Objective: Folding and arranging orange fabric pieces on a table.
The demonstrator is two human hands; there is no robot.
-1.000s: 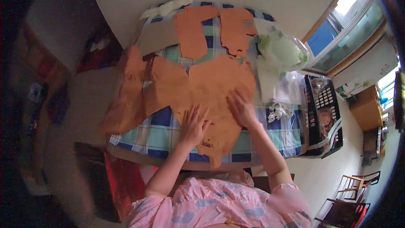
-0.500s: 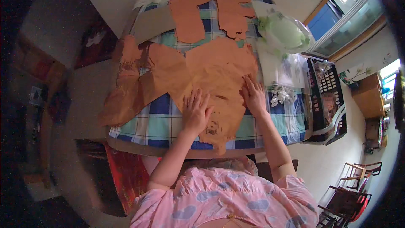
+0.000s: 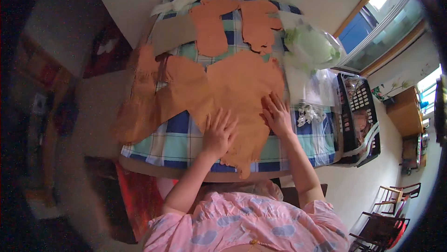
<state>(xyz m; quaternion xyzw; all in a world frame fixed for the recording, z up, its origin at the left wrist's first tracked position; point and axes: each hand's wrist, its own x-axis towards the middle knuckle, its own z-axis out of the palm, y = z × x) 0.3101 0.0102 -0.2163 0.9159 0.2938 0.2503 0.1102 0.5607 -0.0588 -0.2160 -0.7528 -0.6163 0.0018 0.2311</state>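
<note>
A large, irregular orange-tan sheet, leather-like in look (image 3: 244, 82), lies flat on a plaid-covered table (image 3: 172, 147), its narrow ragged end pointing toward me. My left hand (image 3: 220, 133) rests palm down on its lower left part, fingers spread. On the sheet's right edge lies my right hand (image 3: 278, 116), also flat with fingers apart. Neither hand grips anything. To the left, a browner piece (image 3: 144, 114) of similar material runs down to the table's left edge. What lies under my palms is hidden.
Two more orange cut pieces, one (image 3: 209, 30) and another (image 3: 256, 26), lie at the far side beside a grey-tan piece (image 3: 173, 33). A clear bag with green contents (image 3: 314, 44), plastic packaging (image 3: 316, 86) and a white bundle (image 3: 309, 114) sit right. Beyond stands a black crate (image 3: 358, 117).
My left hand has slid slightly toward me and to the right over the sheet. Creases and dark marks seen near its narrow end before no longer show. The camera view has shifted a little.
</note>
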